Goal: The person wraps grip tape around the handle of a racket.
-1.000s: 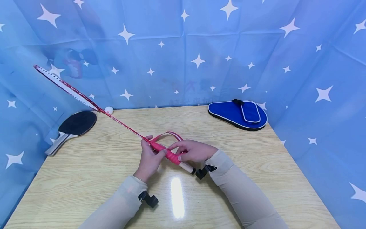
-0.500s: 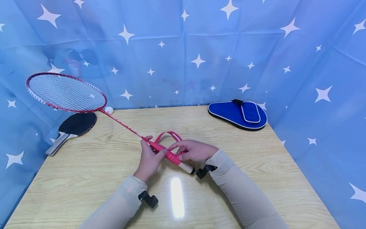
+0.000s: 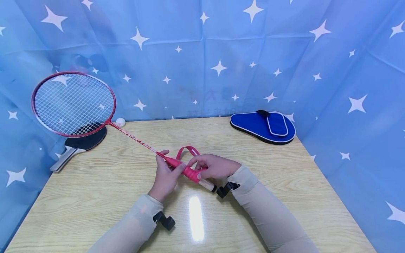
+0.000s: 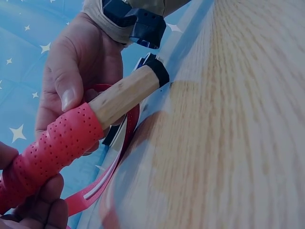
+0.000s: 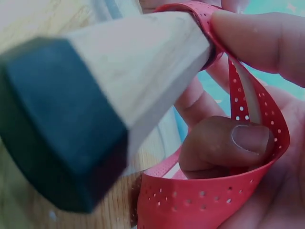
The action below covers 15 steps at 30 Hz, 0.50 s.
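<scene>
A red and white badminton racket (image 3: 136, 140) slants across the head view, its strung head raised at the left. My left hand (image 3: 166, 179) grips the wrapped handle near the shaft, thumb on top. Perforated pink-red grip tape (image 4: 57, 143) is wound around the upper handle. My right hand (image 3: 218, 166) pinches the tape at the edge of the winding; a finger sits inside the loose loop in the right wrist view. Below the winding, the handle shows bare wood (image 4: 125, 93) and a black butt cap (image 5: 62, 114). The loose tape loops behind the handle.
A black table tennis bat (image 3: 95, 137) lies at the table's left edge, partly behind the racket head. Beside it sits a white ball (image 3: 120, 122). A blue bat case (image 3: 253, 123) lies at the back right of the wooden table (image 3: 284, 196). Starry blue cloth hangs behind.
The racket has rolled about its shaft, so its head went from edge-on to showing its string face. The loose tape loop has narrowed and shifted slightly right. Both hands stay nearly in place.
</scene>
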{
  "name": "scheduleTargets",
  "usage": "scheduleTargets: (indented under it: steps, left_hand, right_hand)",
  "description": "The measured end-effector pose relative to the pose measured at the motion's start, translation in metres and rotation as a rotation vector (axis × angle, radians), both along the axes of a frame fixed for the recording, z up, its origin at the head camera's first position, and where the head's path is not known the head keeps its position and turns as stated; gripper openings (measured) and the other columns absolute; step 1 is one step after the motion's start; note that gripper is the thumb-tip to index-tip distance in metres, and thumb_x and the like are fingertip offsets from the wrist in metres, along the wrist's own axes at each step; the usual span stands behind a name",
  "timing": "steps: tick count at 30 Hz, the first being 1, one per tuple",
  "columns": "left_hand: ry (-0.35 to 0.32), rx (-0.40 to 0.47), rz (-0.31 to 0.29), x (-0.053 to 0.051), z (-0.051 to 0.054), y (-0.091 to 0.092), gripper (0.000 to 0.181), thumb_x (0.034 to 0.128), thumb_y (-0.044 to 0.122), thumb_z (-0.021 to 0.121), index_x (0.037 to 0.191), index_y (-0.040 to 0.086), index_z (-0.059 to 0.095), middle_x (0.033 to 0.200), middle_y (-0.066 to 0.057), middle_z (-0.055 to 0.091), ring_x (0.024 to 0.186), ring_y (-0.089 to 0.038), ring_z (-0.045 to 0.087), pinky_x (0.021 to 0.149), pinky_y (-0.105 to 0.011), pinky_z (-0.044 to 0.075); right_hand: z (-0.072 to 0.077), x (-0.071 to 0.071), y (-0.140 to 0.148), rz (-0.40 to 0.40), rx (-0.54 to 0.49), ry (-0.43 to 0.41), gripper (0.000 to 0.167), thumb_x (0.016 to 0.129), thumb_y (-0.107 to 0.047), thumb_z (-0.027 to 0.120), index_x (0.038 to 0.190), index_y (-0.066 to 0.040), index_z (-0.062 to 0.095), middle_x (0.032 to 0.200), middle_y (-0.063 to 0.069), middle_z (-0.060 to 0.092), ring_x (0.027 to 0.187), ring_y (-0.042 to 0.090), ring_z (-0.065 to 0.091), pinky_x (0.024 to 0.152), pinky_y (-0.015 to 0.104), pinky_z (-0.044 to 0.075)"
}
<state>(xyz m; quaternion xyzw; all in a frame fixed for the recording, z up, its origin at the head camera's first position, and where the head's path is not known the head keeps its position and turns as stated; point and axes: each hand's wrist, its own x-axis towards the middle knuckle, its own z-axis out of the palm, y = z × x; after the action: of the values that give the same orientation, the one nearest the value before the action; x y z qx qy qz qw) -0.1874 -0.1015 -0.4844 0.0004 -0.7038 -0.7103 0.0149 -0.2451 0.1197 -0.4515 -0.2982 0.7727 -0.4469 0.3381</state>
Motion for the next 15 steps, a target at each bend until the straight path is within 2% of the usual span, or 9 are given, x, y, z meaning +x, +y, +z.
scheduleTargets:
  steps: [8, 15]
  left_hand:
    - [0.014, 0.035, 0.019, 0.0004, 0.0002, 0.0007, 0.072, 0.0936, -0.007, 0.066, 0.146, 0.009, 0.019, 0.122, -0.034, 0.059, 0.100, -0.022, 0.067, 0.085, -0.021, 0.057]
    - [0.010, 0.031, 0.016, -0.0002, -0.0011, -0.0011, 0.070, 0.0935, -0.008, 0.063, 0.145, 0.008, 0.019, 0.125, -0.035, 0.060, 0.100, -0.022, 0.068, 0.087, -0.020, 0.057]
  right_hand:
    - [0.0000, -0.0020, 0.0013, 0.003, -0.038, -0.026, 0.047, 0.096, -0.001, 0.064, 0.142, -0.008, 0.061, 0.107, 0.009, 0.073, 0.088, 0.021, 0.062, 0.076, 0.028, 0.050]
    - [0.0007, -0.0019, 0.0008, 0.008, -0.020, -0.007, 0.049, 0.096, -0.001, 0.065, 0.144, -0.009, 0.061, 0.110, 0.005, 0.076, 0.092, 0.020, 0.065, 0.078, 0.028, 0.052]
